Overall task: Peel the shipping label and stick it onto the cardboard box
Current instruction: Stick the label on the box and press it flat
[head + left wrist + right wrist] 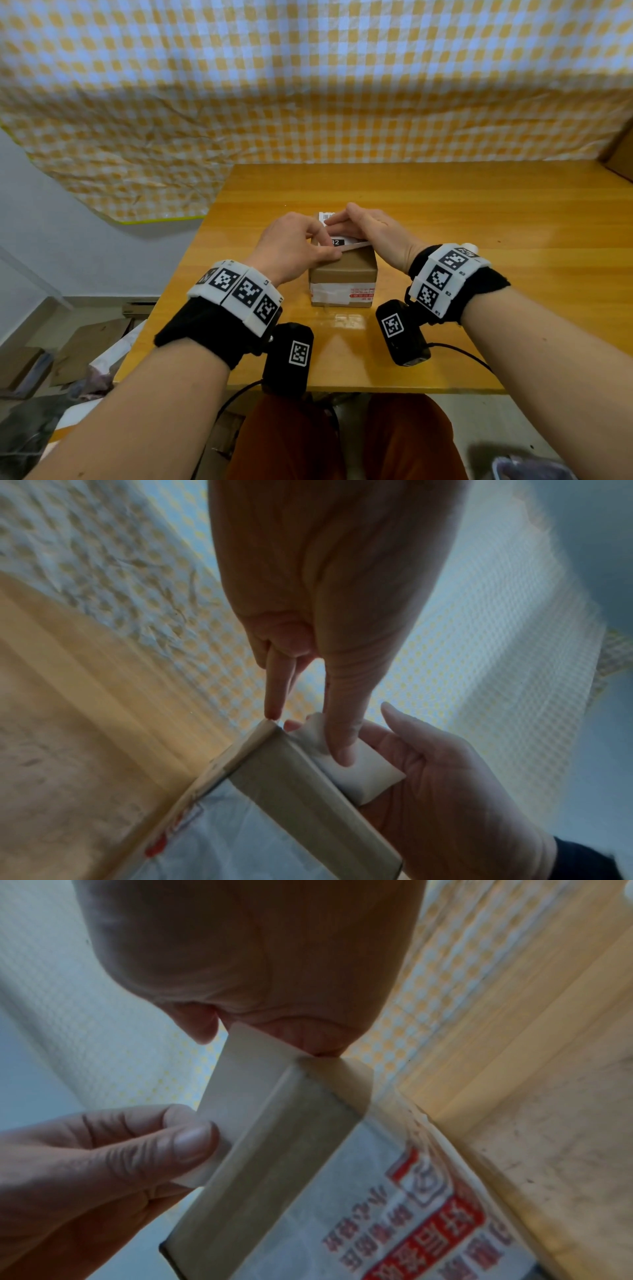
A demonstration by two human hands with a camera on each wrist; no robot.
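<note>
A small cardboard box [342,272] stands in the middle of the yellow wooden table [479,222]. A white shipping label [342,242] with a barcode lies on the box's top, and its near edge sticks out past the box. My left hand [337,254] pinches that near edge between thumb and finger. My right hand [334,222] lies over the label with fingers stretched flat across it. The left wrist view shows my thumb on the label [363,775] beside the box [301,777]. In the right wrist view the label [240,1085] overhangs the box [284,1150].
The box's front face carries an old white sticker with red print [346,294]. A yellow-checked cloth [308,85] hangs behind the table. A cardboard piece [621,154] sits at the back right corner. Flattened cardboard and bags [85,342] lie on the floor at left.
</note>
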